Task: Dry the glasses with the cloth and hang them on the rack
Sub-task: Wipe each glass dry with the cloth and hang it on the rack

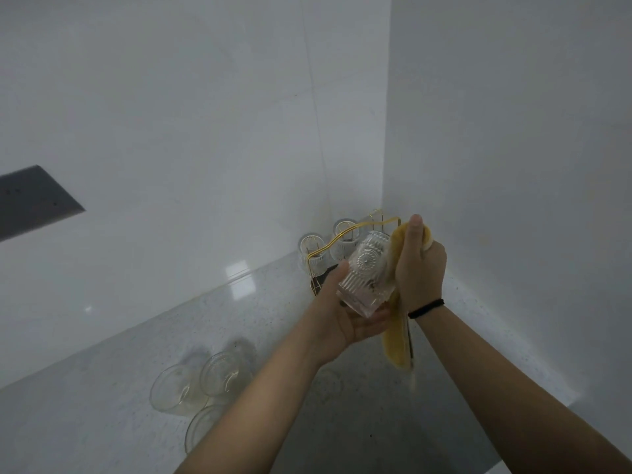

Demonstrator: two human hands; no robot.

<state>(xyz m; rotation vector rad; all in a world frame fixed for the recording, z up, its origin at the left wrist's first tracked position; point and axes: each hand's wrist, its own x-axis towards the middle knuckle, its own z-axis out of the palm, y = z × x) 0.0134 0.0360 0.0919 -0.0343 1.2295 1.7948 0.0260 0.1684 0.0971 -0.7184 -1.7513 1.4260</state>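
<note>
An embossed glass [364,273] is held tilted above the worktop [113,381], near the far right corner where two white walls [191,107] meet. Its long axis runs diagonally: the thick base points near and left, into the palm, and the mouth end points far and right, toward the cloth. The glass is clear of the worktop.

Just behind the glass, a gold wire rack [345,248] stands in the corner. Two ribbed glasses [312,251] are seen on it, bases upward, on the far-left side; the held glass partly hides the rack's right part. On the worktop, near and left, three more clear glasses [224,371] are grouped close together, one partly hidden by the left forearm. A dark grey panel [34,200] is seen on the left wall, well apart from everything else.

The left hand [345,318] is cupped under the base of the held glass, fingers curled round its lower part. The right hand [420,265] is closed on a yellow cloth [398,340], with the thumb stretched upward along it; the cloth is pressed against the right side and mouth end of the glass, and its free end hangs down between the two wrists. A black band [425,308] is worn on the right wrist.
</note>
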